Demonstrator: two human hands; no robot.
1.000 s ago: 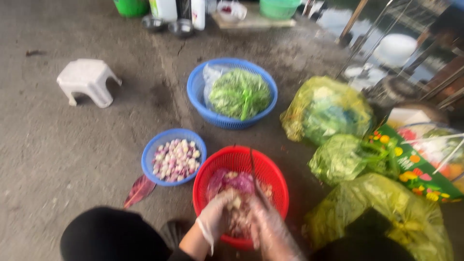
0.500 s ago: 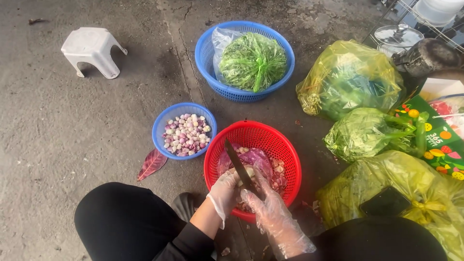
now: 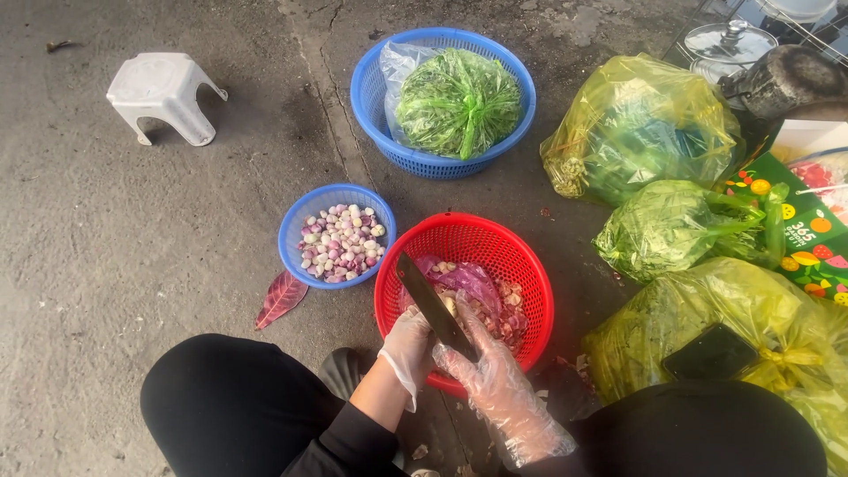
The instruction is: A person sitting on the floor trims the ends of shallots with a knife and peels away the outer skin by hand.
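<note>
- A small white plastic stool (image 3: 164, 94) stands on the concrete floor (image 3: 79, 238), upper left.
- A big blue basket (image 3: 382, 97) holds a clear bag of leafy greens (image 3: 459, 102).
- Three yellow bags of greens (image 3: 640, 124) lie at the right; a dark phone (image 3: 711, 352) rests on the nearest one.
- A red leaf (image 3: 281, 297) lies just beside the small blue bowl.
- A pot lid (image 3: 729, 40) sits top right.

I count two blue baskets, one large (image 3: 371, 102) at upper centre and one small (image 3: 296, 225), one red basket (image 3: 521, 265), three yellow bags (image 3: 636, 132) (image 3: 680, 230) (image 3: 777, 318) at right, one white stool (image 3: 163, 93), one knife (image 3: 433, 305), and two gloved hands (image 3: 408, 349) (image 3: 495, 380).
</note>
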